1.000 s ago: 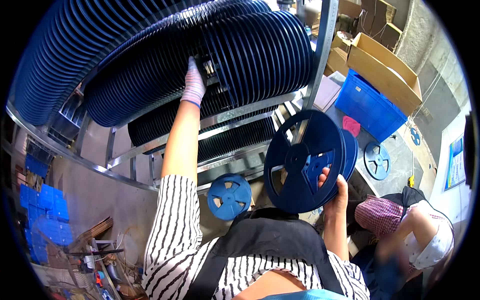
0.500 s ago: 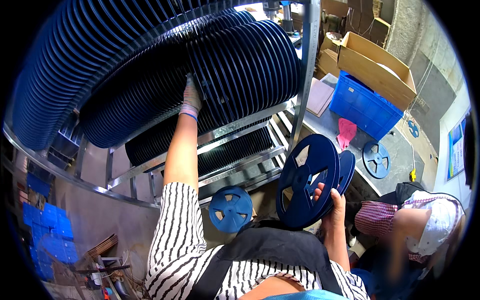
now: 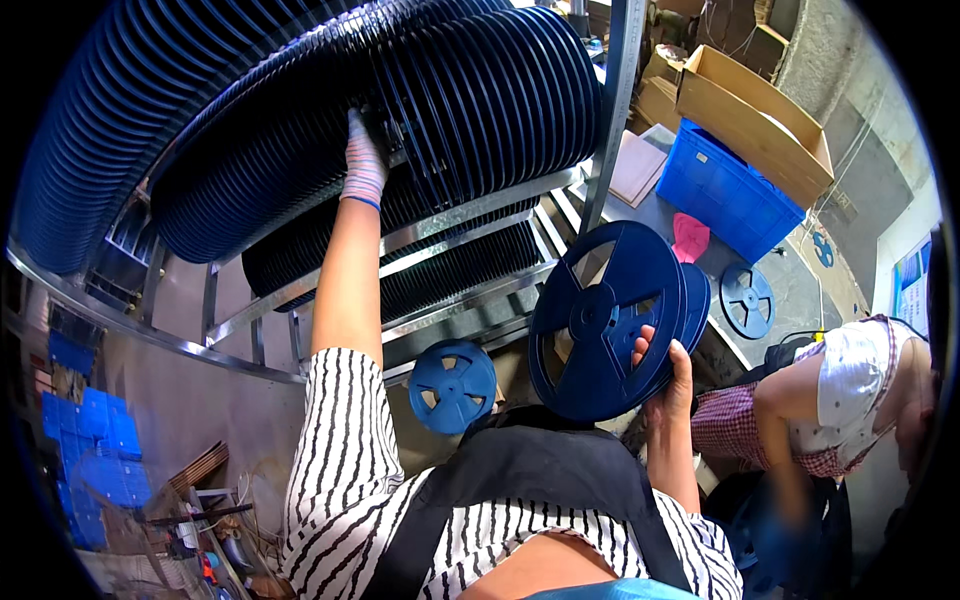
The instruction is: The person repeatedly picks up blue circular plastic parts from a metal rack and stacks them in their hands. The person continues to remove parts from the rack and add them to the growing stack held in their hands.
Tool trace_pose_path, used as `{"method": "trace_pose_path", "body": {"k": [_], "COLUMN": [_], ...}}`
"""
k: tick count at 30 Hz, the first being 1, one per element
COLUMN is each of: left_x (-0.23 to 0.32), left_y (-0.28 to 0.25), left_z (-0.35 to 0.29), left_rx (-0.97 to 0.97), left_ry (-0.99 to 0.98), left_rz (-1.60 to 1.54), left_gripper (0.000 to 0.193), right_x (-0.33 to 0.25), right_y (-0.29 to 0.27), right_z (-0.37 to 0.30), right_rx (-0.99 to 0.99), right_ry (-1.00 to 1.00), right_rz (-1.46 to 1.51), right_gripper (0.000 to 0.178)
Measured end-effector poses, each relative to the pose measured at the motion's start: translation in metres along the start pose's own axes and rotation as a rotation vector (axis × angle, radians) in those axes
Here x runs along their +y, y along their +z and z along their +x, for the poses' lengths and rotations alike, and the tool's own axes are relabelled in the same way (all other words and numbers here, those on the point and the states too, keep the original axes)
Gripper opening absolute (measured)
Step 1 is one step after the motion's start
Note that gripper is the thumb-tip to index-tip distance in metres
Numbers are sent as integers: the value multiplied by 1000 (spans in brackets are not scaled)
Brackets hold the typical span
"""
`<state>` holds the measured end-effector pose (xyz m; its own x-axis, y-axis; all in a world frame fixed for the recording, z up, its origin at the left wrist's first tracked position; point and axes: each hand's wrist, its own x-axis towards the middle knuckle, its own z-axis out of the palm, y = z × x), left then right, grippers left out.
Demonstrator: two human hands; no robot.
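One bare right hand (image 3: 672, 382) grips at least two stacked blue flanged reels (image 3: 645, 265) beside one metal rack (image 3: 615, 110). One gloved left hand (image 3: 365, 165) reaches among the rack's uncountably many dark discs (image 3: 500, 90); its grasp I cannot tell. The worktop (image 3: 795, 290) carries one blue crate (image 3: 730, 190) and one spoked reel (image 3: 747, 300).

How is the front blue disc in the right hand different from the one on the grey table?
The held disc looks darker blue; the table disc looks lighter. The held disc is tilted up, gripped by the right hand; the table disc lies flat on the grey table. The held disc appears bigger in the picture; the table disc appears smaller. Both are round, with holes cut through.
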<state>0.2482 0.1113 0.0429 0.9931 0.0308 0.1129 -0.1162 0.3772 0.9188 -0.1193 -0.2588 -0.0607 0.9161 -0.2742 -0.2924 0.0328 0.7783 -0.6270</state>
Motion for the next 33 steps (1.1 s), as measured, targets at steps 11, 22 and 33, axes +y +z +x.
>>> {"method": "trace_pose_path", "body": {"k": [11,22,33], "left_x": [-13,-90,-74], "left_y": [-36,-44,-19], "left_z": [-111,-265,-312], "left_rx": [29,76,177], "left_ry": [234,157,157], "left_rz": [-5,77,169], "left_gripper": [69,45,47], "right_x": [12,15,25], "right_y": [-15,-25,-9], "right_z": [18,20,25], "right_rx": [-378,-532,-492], "right_ry": [45,117,176], "right_rz": [432,725,762], "right_gripper": [47,55,43]}}
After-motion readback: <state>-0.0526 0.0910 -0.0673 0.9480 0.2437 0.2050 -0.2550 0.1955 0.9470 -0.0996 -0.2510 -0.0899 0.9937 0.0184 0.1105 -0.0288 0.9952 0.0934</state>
